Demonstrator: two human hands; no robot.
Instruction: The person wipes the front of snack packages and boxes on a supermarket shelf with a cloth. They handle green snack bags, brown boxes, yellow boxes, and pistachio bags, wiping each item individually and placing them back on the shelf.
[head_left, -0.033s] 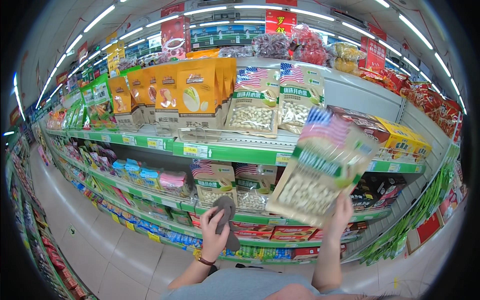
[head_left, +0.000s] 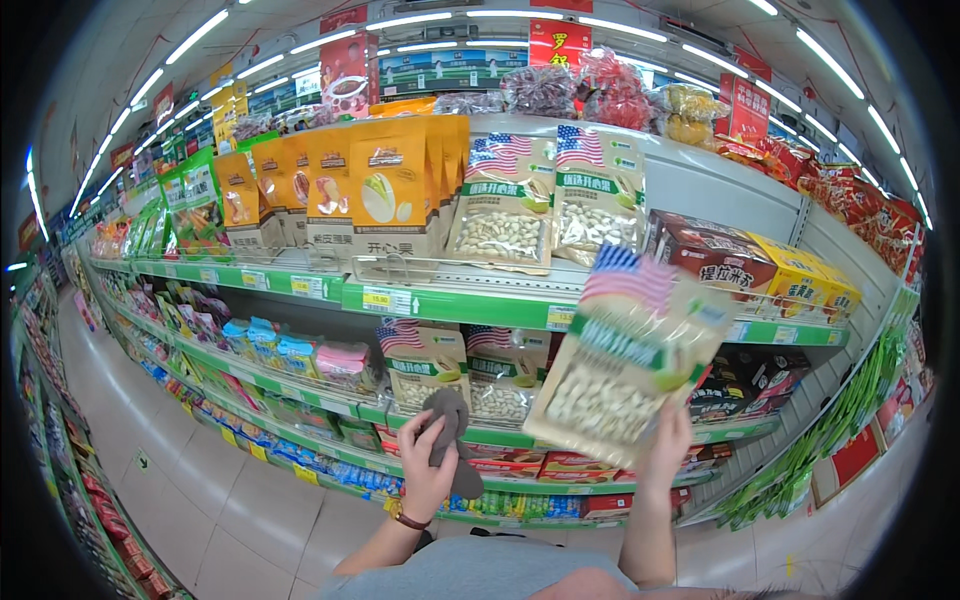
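My right hand grips the lower right edge of a beige bag of pistachios, with a flag print at its top and a green band. The bag tilts in front of the shelves, slightly blurred. A crumpled grey-brown cloth is bunched in my closed left hand, before the middle shelf. Two matching pistachio bags lean upright on the top shelf. Another pair of the same bags stands one shelf lower, just beyond the cloth, which overlaps one of them.
Orange nut pouches fill the top shelf's left part, beside green snack bags. Brown and yellow boxes stand at its right. A green price rail runs along the shelf edge. Green leafy stalks stand at the right end.
The pistachio bag in my right hand has shifted slightly down and left, uncovering more of the brown box behind it. My left hand with the cloth has barely moved.
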